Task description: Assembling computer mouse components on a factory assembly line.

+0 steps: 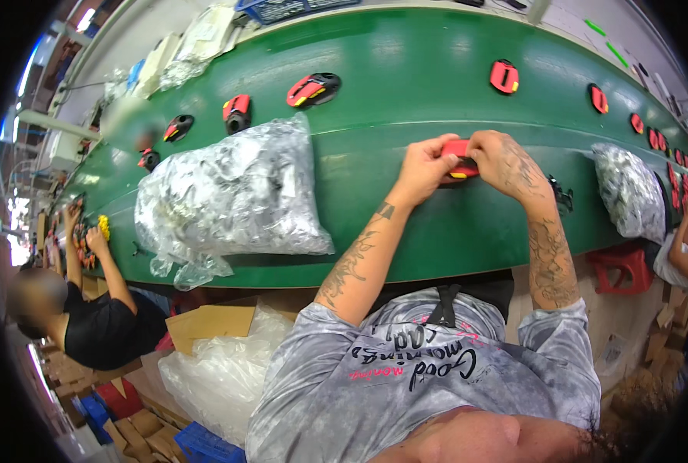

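Observation:
A red plastic shell piece point(457, 147) with a yellow strip along its near side is held between my two hands, above the green work surface. My left hand point(424, 167) pinches its left side with thumb and fingers. Curled over its right side, my right hand point(506, 163) presses with its fingertips and hides part of the piece. Just right of my right wrist, a small black part point(562, 194) lies on the green surface. A large clear plastic bag point(232, 193) full of dark and silvery parts rests to the left of my left forearm.
Red-and-black shell pieces point(314, 90) stand spaced along the far strip of the green table point(405, 69), more point(504, 77) towards the right. Another filled bag point(629, 189) lies at right, above a red stool point(623, 270). Co-workers sit at both ends; cartons point(212, 328) stand at left.

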The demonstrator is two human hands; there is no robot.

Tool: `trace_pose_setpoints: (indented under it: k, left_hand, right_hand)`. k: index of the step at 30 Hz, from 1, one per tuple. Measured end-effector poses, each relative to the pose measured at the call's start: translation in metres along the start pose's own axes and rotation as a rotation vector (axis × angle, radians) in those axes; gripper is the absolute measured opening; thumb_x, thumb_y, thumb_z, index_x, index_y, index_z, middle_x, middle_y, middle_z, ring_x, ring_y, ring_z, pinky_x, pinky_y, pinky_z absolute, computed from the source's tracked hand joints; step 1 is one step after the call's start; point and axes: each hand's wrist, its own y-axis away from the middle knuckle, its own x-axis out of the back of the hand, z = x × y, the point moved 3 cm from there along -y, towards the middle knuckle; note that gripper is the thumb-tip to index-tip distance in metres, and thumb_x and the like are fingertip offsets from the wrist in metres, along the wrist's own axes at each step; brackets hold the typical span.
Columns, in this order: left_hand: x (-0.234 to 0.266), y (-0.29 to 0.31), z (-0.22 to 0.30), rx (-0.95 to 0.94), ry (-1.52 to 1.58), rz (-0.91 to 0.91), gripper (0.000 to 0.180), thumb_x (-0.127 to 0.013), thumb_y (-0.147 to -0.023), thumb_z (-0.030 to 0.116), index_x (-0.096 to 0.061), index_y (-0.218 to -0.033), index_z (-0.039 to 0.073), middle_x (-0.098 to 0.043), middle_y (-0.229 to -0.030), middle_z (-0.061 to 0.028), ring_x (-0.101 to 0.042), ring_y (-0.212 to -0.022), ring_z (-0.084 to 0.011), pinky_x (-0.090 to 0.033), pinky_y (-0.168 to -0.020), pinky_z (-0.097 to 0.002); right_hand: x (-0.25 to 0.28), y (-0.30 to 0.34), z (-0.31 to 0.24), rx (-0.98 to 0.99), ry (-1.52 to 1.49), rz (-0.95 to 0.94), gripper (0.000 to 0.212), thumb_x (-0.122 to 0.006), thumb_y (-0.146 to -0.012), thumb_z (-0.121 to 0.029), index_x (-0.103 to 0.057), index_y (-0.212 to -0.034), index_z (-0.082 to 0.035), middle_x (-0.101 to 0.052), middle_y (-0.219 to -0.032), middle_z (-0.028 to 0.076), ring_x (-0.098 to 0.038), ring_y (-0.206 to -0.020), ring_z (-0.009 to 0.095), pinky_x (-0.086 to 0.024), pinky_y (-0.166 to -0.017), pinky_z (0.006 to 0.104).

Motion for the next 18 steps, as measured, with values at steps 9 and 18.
trace_pose_setpoints:
  k: [9, 18]
  left_hand:
    - [0.002, 0.002, -0.010, -0.102, -0.138, 0.069, 0.039, -0.065, -0.097, 0.005, -0.062, -0.135, -0.004, -0.072, -0.111, -0.0090, -0.070, -0.092, -0.0117, -0.062, -0.073, -0.0276]
    - [0.001, 0.002, -0.004, -0.111, -0.151, 0.072, 0.041, -0.059, -0.095, -0.001, -0.059, -0.136, -0.008, -0.072, -0.114, -0.0125, -0.069, -0.094, -0.0127, -0.061, -0.078, -0.0292]
  right_hand:
    - [-0.060, 0.001, 0.047, -0.042, -0.380, 0.341, 0.061, -0.077, -0.088, -0.031, -0.057, -0.137, -0.001, -0.060, -0.132, 0.022, -0.060, -0.121, 0.035, -0.046, -0.108, 0.0430]
    - [-0.092, -0.015, 0.080, -0.061, -0.721, 0.414, 0.048, -0.079, -0.087, -0.020, -0.061, -0.128, -0.004, -0.058, -0.130, 0.011, -0.055, -0.122, 0.022, -0.042, -0.108, 0.0361]
